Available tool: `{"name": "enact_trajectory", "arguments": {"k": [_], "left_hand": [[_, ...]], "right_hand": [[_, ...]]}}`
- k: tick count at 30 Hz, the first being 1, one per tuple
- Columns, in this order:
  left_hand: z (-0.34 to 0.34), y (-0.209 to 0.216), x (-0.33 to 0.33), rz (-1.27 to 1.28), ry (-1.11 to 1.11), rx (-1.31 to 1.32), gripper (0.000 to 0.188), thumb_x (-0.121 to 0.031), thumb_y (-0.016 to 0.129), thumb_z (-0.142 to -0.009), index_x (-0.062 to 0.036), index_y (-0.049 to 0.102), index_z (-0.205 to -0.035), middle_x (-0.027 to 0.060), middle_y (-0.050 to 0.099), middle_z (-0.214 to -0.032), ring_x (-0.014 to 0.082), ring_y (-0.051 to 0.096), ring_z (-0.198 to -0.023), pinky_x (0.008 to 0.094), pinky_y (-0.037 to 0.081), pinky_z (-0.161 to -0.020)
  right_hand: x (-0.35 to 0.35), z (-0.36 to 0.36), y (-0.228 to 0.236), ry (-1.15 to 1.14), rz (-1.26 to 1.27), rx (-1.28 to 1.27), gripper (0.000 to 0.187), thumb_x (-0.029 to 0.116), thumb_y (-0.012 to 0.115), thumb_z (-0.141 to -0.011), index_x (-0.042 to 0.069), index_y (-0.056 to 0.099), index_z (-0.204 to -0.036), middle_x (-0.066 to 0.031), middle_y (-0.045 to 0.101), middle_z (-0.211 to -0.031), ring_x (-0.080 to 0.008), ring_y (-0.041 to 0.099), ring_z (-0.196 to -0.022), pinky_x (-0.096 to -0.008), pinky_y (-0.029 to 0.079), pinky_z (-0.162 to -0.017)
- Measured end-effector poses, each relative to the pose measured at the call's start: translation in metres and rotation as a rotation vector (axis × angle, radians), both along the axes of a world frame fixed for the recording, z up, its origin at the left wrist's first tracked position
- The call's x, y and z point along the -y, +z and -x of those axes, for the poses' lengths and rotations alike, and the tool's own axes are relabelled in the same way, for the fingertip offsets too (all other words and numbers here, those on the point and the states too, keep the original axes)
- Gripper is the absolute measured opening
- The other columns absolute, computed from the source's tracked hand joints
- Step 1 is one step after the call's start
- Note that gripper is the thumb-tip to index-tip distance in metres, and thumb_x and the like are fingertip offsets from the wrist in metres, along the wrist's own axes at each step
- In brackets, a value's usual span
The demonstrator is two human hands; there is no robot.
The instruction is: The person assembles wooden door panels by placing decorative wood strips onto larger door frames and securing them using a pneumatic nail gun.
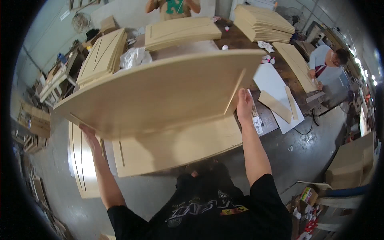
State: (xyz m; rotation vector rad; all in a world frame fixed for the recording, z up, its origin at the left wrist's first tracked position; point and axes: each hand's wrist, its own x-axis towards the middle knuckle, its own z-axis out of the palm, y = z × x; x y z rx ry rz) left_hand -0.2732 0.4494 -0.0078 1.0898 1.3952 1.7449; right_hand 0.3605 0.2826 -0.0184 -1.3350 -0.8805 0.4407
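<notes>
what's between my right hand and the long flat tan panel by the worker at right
In the head view, mostly a flat white sheet bearing two tan strips, then dark brown tabletop, between your right hand and that panel.

Black shirt point(222, 228), short sleeves point(266, 198), pale lettering point(200, 210) across chest, small red-and-yellow patch point(234, 211); forearms point(256, 156) bare.

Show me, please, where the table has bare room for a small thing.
Bare dark tabletop shows between the white sheet and the panel at right. The white sheet's far end is also bare, beyond two wood strips. The far side is crowded with panel stacks and crumpled plastic. The raised panel hides some tabletop.
</notes>
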Motion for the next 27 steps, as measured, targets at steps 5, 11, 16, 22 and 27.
{"name": "enact_trajectory", "arguments": {"k": [5,11,16,22,27], "left_hand": [[-0.03,0.014,0.041,0.384,-0.061,-0.408,0.061,-0.06,0.044,-0.109,-0.0039,0.066,-0.105,0.0049,0.062,-0.088,0.0178,0.056,-0.085,0.0355,0.048,-0.076],[-0.015,-0.055,0.063,0.619,-0.173,-0.6,0.052,-0.05,0.064,-0.102,0.0001,0.067,-0.118,0.0092,0.063,-0.085,0.0195,0.06,-0.085,0.0374,0.048,-0.076],[-0.069,-0.058,0.083,0.139,-0.104,-1.287,0.048,-0.025,0.073,-0.098,0.0027,0.061,-0.136,0.0291,0.052,-0.147,0.0418,0.053,-0.135,0.0508,0.042,-0.115],[-0.293,-0.058,0.202,0.022,-0.745,-1.034,0.04,-0.014,0.076,-0.086,-0.0032,0.065,-0.123,0.0218,0.058,-0.14,0.0414,0.055,-0.131,0.0559,0.043,-0.111],[-0.42,-0.042,0.259,-0.076,-0.711,-1.229,0.051,-0.017,0.069,-0.089,-0.0066,0.06,-0.138,0.0193,0.051,-0.151,0.0396,0.04,-0.147,0.0584,0.029,-0.12]], "right_hand": [[0.025,-0.018,0.007,-0.043,0.157,0.104,0.04,0.037,0.064,-0.104,-0.002,0.067,-0.113,-0.0059,0.07,-0.102,-0.0139,0.062,-0.097,-0.0305,0.049,-0.087],[0.03,-0.037,-0.039,0.018,0.64,0.256,0.04,0.039,0.068,-0.096,0.003,0.069,-0.115,-0.0146,0.074,-0.098,-0.032,0.07,-0.091,-0.041,0.053,-0.083],[0.056,-0.111,-0.078,-0.472,0.677,0.954,0.036,0.034,0.07,-0.092,0.013,0.071,-0.121,-0.0178,0.07,-0.11,-0.0395,0.068,-0.1,-0.0467,0.055,-0.087],[0.079,-0.145,-0.094,-0.306,0.73,0.578,0.04,0.028,0.073,-0.09,0.014,0.071,-0.127,-0.0186,0.067,-0.117,-0.0363,0.069,-0.102,-0.0458,0.056,-0.088],[0.077,-0.078,-0.019,-0.032,0.479,0.474,0.043,0.03,0.072,-0.09,0.015,0.069,-0.13,-0.0161,0.071,-0.111,-0.0355,0.069,-0.103,-0.048,0.054,-0.09]]}}
